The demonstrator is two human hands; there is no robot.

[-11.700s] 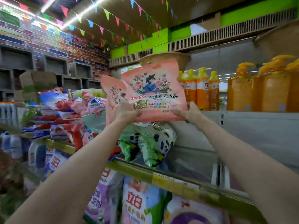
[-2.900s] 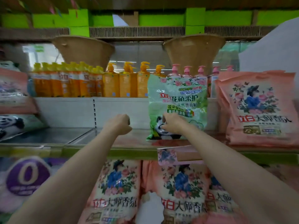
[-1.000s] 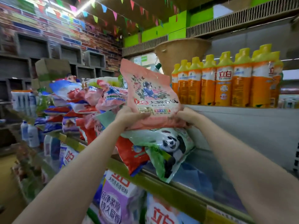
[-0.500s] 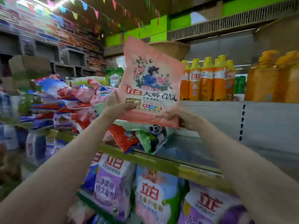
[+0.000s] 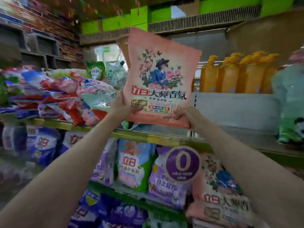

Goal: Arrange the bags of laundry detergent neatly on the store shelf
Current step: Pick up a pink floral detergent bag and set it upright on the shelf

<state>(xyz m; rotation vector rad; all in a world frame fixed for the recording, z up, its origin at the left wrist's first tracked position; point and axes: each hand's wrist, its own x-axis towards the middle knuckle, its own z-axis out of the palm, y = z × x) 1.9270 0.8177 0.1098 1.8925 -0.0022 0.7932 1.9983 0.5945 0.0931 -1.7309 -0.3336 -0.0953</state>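
You hold a pink detergent bag [image 5: 162,79] upright in front of you, above the shelf edge [image 5: 143,136]. Your left hand [image 5: 122,107] grips its lower corner at 8 o'clock; your right hand [image 5: 186,115] grips the corner at 4 o'clock. A jumbled heap of bags [image 5: 54,94] lies at 9 o'clock, orange bottles [image 5: 236,74] at 2 o'clock.

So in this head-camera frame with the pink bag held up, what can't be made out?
- Shelf space behind the pink detergent bag: hidden by the bag.
- Fingers of the left hand and right hand: mostly behind the bag's lower corners.
- Orange bottles: labels blurred.
- Green bag: cut off by the right edge, blurred.
- Heaped bags at left: print unreadable.
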